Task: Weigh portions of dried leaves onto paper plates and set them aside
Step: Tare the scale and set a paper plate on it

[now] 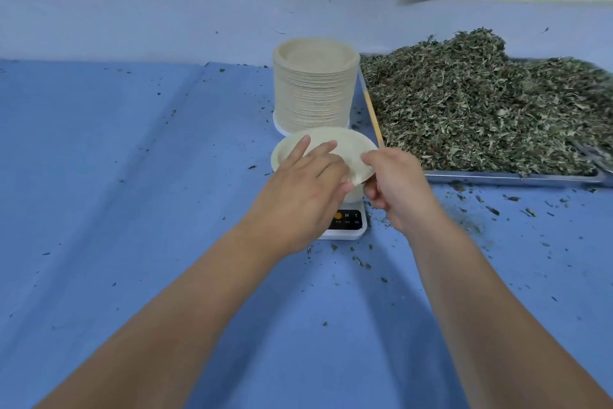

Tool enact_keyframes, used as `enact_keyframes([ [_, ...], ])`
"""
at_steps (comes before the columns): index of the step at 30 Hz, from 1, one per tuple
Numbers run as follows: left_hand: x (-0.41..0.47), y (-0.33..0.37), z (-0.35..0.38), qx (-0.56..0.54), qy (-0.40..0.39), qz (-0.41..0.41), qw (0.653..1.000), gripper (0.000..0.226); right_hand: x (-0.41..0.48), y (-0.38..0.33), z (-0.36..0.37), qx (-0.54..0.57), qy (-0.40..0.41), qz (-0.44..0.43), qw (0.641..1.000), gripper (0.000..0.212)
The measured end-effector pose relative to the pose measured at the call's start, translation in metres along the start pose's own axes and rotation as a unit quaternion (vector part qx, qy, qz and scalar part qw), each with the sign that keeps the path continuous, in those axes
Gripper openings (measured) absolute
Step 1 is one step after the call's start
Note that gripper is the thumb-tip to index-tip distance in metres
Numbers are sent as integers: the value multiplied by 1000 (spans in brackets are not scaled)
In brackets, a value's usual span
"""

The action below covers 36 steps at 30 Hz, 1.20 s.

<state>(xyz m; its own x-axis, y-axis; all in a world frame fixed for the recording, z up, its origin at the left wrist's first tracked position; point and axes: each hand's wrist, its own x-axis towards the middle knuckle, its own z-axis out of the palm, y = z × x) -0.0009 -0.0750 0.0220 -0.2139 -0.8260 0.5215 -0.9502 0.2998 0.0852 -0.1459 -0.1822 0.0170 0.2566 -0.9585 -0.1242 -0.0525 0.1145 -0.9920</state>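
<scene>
A round, shallow, cream-white paper plate (345, 146) is held tilted just above the small white digital scale (348, 226). The right hand (398, 190) pinches its near right rim between thumb and curled fingers; the left hand (298, 190) lies across its hollow, fingers straight. Behind stands a tall stack of paper plates (315, 87); beside that, chopped grey-green dried leaves (481, 103) heap a flat metal tray (514, 176) on blue cloth (132, 176)
</scene>
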Motion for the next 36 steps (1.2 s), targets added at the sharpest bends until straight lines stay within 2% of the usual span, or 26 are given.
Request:
enact_keyframes([
  [2,-6,-7,4,-88,45,-73,992,41,3,5,-2,-18,19,2,1000,13],
  [4,-10,-15,8,-194,105,-201,954,40,4,11,-5,-36,22,16,999,17],
  [6,-10,-27,15,-306,121,-332,884,43,4,16,-6,-72,9,23,997,23],
  [8,-8,-40,23,-394,100,-421,810,50,3,19,-8,-140,1,4,990,37],
  [10,-7,-50,31,-431,93,-463,769,53,1,18,-12,-259,8,-47,965,51],
  [11,-6,-54,34,-441,101,-474,755,52,1,18,-15,-329,25,-79,941,54],
  [13,-2,-62,39,-460,126,-487,731,50,5,14,-24,-421,82,-145,892,47],
  [16,3,-74,43,-491,145,-509,692,46,18,6,-36,-459,156,-231,843,27],
  [19,0,-81,50,-523,169,-481,683,47,46,3,-46,-518,146,-251,804,29],
  [23,-7,-87,57,-543,188,-448,684,44,82,5,-53,-640,71,-93,760,63],
  [26,-7,-93,62,-551,179,-457,675,39,94,3,-52,-654,10,-32,756,81],
  [28,-5,-95,63,-557,178,-452,673,38,97,3,-51,-648,-25,-40,760,80],
  [30,-4,-95,63,-556,178,-445,679,42,95,3,-49,-627,-9,-81,775,69],
  [31,-4,-94,62,-553,177,-442,684,45,93,3,-50,-627,23,-112,771,66],
  [33,-5,-92,62,-548,169,-432,697,46,90,2,-51,-662,92,-145,730,70],
  [34,-5,-90,61,-546,164,-427,702,44,90,1,-51,-679,100,-125,716,76],
  [36,-5,-88,60,-545,162,-421,707,39,90,-2,-51,-689,55,-45,721,88],
])
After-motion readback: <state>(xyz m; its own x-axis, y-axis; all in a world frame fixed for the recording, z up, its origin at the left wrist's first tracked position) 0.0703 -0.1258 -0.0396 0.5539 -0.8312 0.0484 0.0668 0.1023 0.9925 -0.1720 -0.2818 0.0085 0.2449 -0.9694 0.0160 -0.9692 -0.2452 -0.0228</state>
